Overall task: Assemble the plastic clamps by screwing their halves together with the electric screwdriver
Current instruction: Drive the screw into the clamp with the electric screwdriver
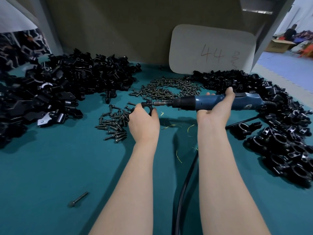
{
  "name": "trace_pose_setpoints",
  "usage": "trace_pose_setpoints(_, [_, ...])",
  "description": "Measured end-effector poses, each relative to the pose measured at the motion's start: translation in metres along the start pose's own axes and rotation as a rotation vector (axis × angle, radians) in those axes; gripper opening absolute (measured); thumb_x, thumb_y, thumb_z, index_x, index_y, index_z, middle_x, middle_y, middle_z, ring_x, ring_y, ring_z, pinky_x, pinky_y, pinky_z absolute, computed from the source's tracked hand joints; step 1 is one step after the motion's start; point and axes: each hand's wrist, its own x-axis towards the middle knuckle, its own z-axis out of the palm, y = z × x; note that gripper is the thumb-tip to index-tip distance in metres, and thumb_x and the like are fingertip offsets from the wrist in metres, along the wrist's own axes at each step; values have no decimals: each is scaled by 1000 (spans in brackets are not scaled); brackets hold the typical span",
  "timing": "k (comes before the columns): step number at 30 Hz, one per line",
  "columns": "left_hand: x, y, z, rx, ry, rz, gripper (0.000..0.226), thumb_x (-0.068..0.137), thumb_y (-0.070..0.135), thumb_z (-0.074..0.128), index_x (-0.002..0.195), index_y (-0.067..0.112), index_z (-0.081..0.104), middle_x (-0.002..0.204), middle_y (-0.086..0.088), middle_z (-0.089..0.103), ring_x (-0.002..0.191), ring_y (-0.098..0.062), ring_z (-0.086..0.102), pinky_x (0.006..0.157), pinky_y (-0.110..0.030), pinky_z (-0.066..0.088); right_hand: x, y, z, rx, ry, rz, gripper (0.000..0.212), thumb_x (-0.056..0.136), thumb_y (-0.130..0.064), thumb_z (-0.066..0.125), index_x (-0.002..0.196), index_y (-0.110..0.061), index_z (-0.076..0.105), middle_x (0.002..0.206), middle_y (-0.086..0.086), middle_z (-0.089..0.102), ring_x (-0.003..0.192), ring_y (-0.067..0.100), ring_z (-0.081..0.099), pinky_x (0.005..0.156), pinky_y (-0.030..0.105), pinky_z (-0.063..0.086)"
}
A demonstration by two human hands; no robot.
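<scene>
We pinch a small black plastic ring clamp (147, 108) in our left hand (144, 122), just in front of the heap of dark metal screws (167, 89).
It looks light, rigid and smooth, and we judge it best held by the rim, clear of the screw ear. Our right hand (215, 111) wraps the blue cylindrical electric screwdriver (211, 103), right of the heap, with its bit at the clamp.

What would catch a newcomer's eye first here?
In the middle, the right hand grips a blue electric screwdriver, its bit meeting a small black clamp held by the left hand. Heaps of black plastic parts lie left and right on the green table, dark screws scattered between.
</scene>
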Motion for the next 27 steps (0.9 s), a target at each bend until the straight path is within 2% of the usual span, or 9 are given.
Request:
trace_pose_setpoints(7, [0, 0, 1, 33, 2, 7, 26, 92, 27, 61, 108, 6, 60, 94, -9, 69, 77, -26, 58, 65, -30, 40, 0, -1, -2, 34, -25, -9, 22, 88, -33, 67, 91, -19, 51, 93, 1, 58, 82, 17, 63, 78, 28, 54])
trace_pose_setpoints(11, [-1, 0, 1, 46, 5, 27, 26, 92, 27, 61, 107, 6, 60, 90, -9, 69, 77, -28, 61, 63, -30, 41, -1, 3, -1, -1, -35, -65, 20, 92, -29, 63, 90, -17, 47, 89, 3, 57, 79, 16, 62, 66, 27, 52])
trace_pose_setpoints(14, [-1, 0, 1, 56, 13, 30, 26, 92, 28, 61, 107, 7, 61, 91, -9, 69, 74, -26, 58, 63, -30, 39, 0, 6, -2, 3, -28, -64, 20, 93, -29, 62, 91, -18, 45, 94, 4, 57, 82, 17, 63, 70, 28, 53])
trace_pose_setpoints(17, [-2, 0, 1, 64, 14, 34, 24, 92, 27, 61, 104, 7, 60, 90, -10, 69, 77, -29, 62, 63, -30, 40, 0, 7, -3, 5, -20, -58, 19, 93, -29, 61, 90, -18, 46, 95, 4, 57, 82, 16, 63, 72, 29, 53])
trace_pose_setpoints(27, [-2, 0, 1, 99, 30, 25, 25, 92, 28, 59, 104, 5, 59, 89, -11, 68, 76, -30, 60, 63, -31, 39, -3, 10, 1, -27, -33, -91, 20, 94, -29, 60, 96, -16, 45, 94, 4, 57, 81, 15, 62, 61, 23, 50])
